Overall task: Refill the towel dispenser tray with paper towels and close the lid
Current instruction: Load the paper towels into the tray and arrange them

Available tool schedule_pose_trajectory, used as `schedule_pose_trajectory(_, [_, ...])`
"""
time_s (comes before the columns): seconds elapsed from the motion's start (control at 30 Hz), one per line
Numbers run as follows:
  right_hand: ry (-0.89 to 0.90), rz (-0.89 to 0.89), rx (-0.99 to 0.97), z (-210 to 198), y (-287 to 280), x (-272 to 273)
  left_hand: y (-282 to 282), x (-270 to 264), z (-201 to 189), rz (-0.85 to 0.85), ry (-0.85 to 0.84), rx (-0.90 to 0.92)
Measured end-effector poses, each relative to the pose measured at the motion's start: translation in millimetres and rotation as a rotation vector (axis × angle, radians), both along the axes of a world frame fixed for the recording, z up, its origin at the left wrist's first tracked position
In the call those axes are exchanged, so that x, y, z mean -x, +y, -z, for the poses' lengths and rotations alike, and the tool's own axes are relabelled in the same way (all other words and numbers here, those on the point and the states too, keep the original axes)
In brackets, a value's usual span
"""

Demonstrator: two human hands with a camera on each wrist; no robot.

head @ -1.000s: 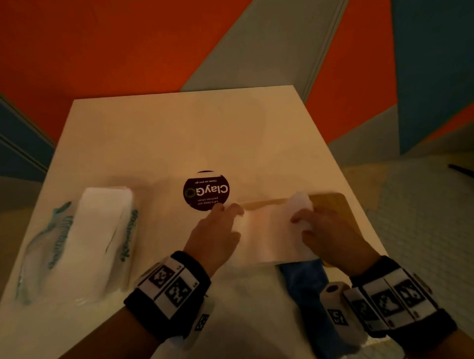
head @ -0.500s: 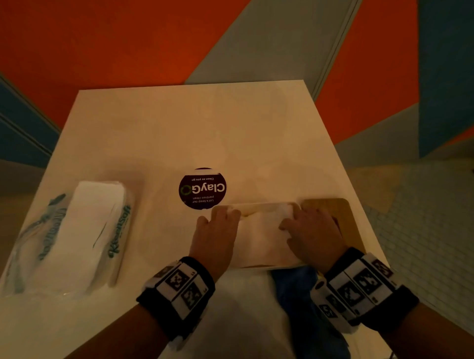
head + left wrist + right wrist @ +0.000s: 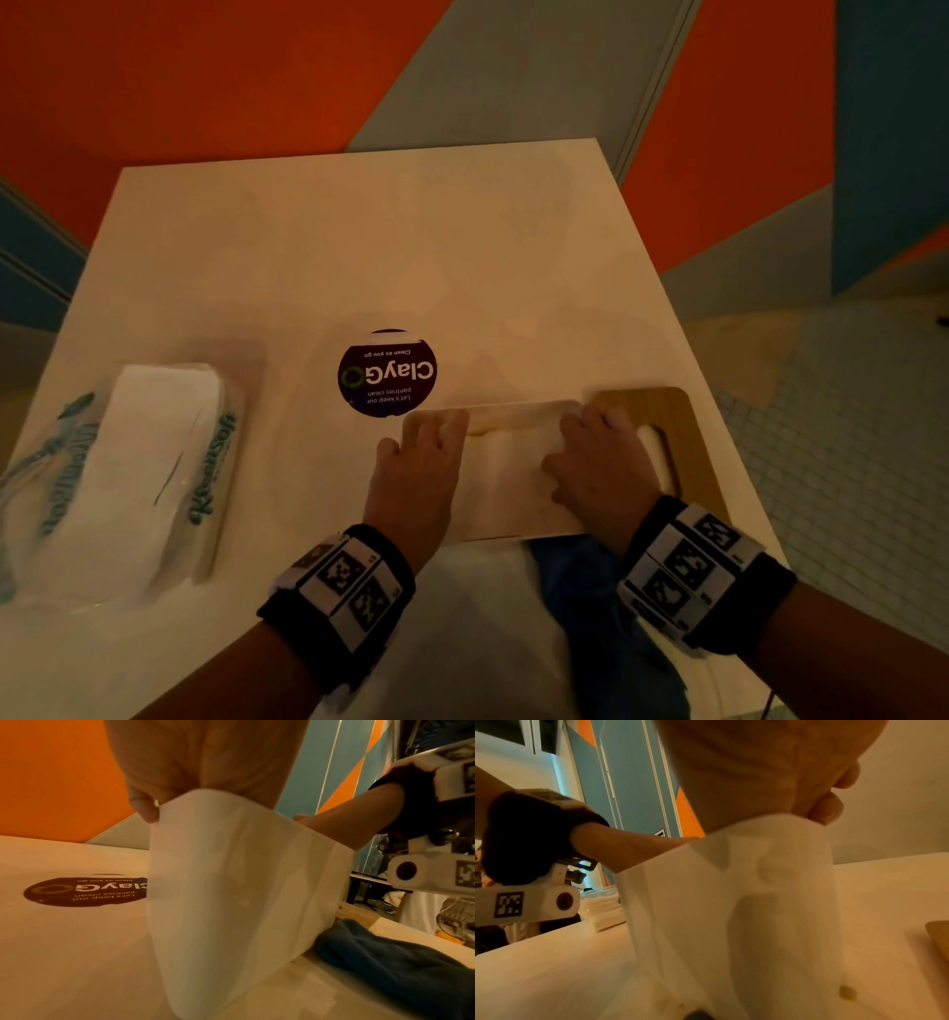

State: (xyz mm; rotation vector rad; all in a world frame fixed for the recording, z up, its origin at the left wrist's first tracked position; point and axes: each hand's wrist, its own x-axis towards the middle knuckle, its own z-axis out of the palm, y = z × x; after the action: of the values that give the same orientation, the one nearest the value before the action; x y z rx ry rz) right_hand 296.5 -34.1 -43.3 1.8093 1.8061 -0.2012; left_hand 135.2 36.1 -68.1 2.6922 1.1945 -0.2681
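A white stack of paper towels (image 3: pixel 508 473) lies flat near the table's front edge, with one hand at each end. My left hand (image 3: pixel 426 457) grips the left end; in the left wrist view its thumb (image 3: pixel 144 809) pinches the towels (image 3: pixel 244 882). My right hand (image 3: pixel 590 462) grips the right end, with its fingertips (image 3: pixel 826 809) curled over the towels (image 3: pixel 744 902). A wooden piece (image 3: pixel 662 411) with a rounded corner and a slot shows just right of the stack. Whatever lies under the stack is hidden.
An opened plastic pack of white towels (image 3: pixel 144 478) lies at the table's left. A round dark sticker (image 3: pixel 387 372) sits just beyond the stack. A blue cloth (image 3: pixel 590 591) lies at the front edge between my wrists. The white table (image 3: pixel 359 246) ends close on the right.
The right end of the towels, held up a second ago, has come down. Both hands now hold the stack flat, a little farther from me.
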Motion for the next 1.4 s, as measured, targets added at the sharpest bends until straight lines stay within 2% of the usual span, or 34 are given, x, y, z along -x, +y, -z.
schedule_pose_trajectory(0.13, [0.035, 0.018, -0.038, -8.4, -0.1, -0.6, 1.0, 2.5, -2.6, -0.013, 0.018, 0.024])
schedule_pose_trajectory(0.2, [0.059, 0.023, -0.117, -13.6, -3.3, -3.4, 2.1, 4.0, -7.4, -0.009, 0.033, 0.030])
schedule_pose_trajectory(0.27, [0.113, -0.001, -0.186, -14.6, -8.4, -5.3, 2.8, 4.3, -14.2, -0.004, 0.021, -0.018])
schedule_pose_trajectory(0.33, [0.142, -0.105, -0.214, -23.9, -8.5, -3.0, 4.2, 6.4, -22.3, -0.012, 0.019, -0.018])
schedule_pose_trajectory(0.4, [0.187, -0.173, -0.104, -29.1, -4.5, 3.8, 4.5, 4.1, -27.3, 0.066, -0.030, -0.086])
schedule_pose_trajectory(0.43, [0.216, -0.195, -0.049, -24.8, -1.9, 5.8, 3.5, 1.2, -29.4, 0.160, -0.037, -0.121])
schedule_pose_trajectory(0.53, [0.154, -0.209, 0.146, -12.2, 7.4, 11.8, 3.2, -8.4, -24.6, 0.440, 0.133, 0.108])
schedule_pose_trajectory(0.57, [0.118, -0.224, 0.163, -10.4, 11.0, 14.7, 4.5, -10.9, -22.3, 0.472, 0.218, 0.189])
schedule_pose_trajectory(0.63, [0.084, -0.199, 0.209, -3.7, 15.4, 15.7, 8.1, -12.6, -18.5, 0.494, 0.365, 0.238])
schedule_pose_trajectory(0.73, [0.068, -0.171, 0.244, 1.0, 16.5, 14.3, 12.2, -9.9, -8.1, 0.520, 0.473, 0.204])
schedule_pose_trajectory(0.97, [0.091, -0.144, 0.201, 9.4, 20.1, 10.5, 12.2, -8.0, -3.7, 0.475, 0.457, 0.183])
schedule_pose_trajectory(1.13, [0.089, -0.168, 0.191, 9.4, 16.6, 4.8, 8.9, -2.9, -8.1, 0.420, 0.470, 0.013])
schedule_pose_trajectory(1.3, [0.053, -0.157, 0.191, 9.5, 12.7, 6.6, 7.2, -5.1, -8.1, 0.456, 0.603, -0.065])
schedule_pose_trajectory(1.4, [0.092, -0.125, 0.192, 6.5, 15.1, 5.4, 12.2, -2.3, -10.7, 0.444, 0.483, -0.018])
